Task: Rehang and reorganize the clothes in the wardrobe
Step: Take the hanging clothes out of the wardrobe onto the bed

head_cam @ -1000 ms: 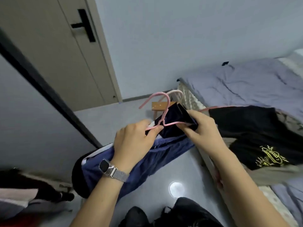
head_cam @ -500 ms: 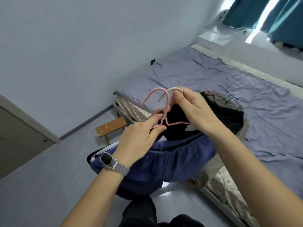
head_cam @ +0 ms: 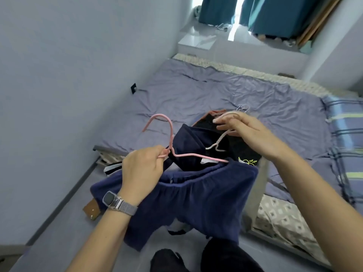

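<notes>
We've got open bed sheet (head_cam: 196, 95) ahead and to the left of the hands, nothing lying on it. To the right, a plaid blanket (head_cam: 345, 134) covers the bed; below, navy shorts (head_cam: 196, 199) hang across our path to the floor (head_cam: 59, 242).

Left hand (head_cam: 141, 169) at centre frame, fingers curled in a pinch, watch on its wrist; right hand (head_cam: 243, 132) higher, right of centre, fingertips pinching; both forearms rise from the lower edge.

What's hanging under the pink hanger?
A dark navy garment and blue fabric shorts hang from the pink wire hanger, held by the left hand. They cover the hanger's lower bar.
</notes>
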